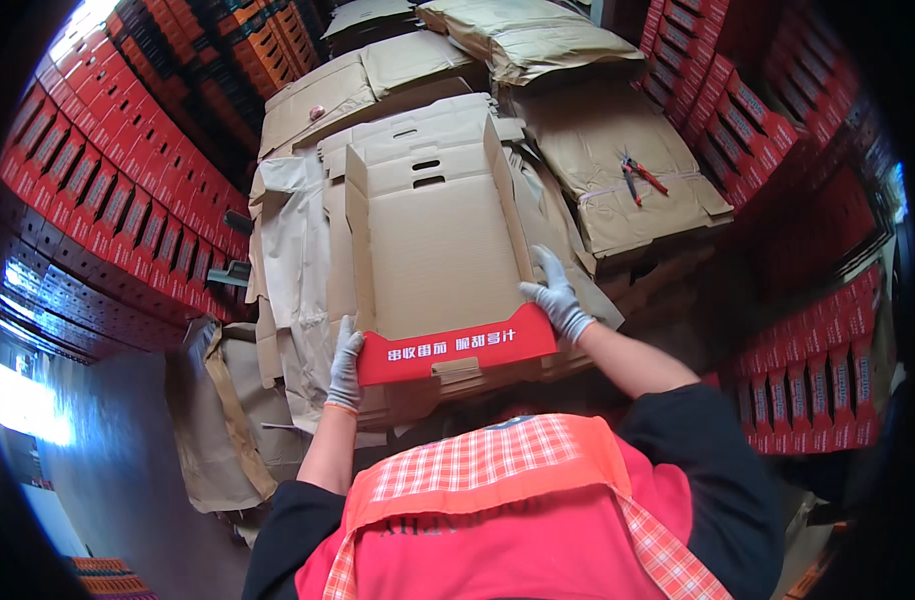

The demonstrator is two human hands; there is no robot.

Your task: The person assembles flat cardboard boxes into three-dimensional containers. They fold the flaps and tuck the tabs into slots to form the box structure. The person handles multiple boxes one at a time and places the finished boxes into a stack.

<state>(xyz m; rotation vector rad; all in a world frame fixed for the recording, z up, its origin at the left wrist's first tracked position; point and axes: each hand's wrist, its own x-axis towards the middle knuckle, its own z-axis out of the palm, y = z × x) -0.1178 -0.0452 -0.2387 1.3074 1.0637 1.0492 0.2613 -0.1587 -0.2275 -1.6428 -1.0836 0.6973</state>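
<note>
A partly folded cardboard tray (442,250) lies in front of me, plain brown inside, its near wall (457,347) red with white lettering. The long side walls stand up, and the far end shows slotted handle holes. My left hand (345,365), in a light grey glove, closes on the near left corner. At the near right corner my right hand (557,295), gloved the same way, grips the side wall where it meets the red front. Beneath the tray is a stack of flat cardboard blanks (407,405).
Pliers with red and black handles (641,180) lie on a strapped cardboard bundle (617,140) to the right. More bundles (377,70) stand behind. Stacked red trays (107,190) wall the left, others (817,380) the right. Brown paper-wrapped cardboard (222,420) leans at the lower left.
</note>
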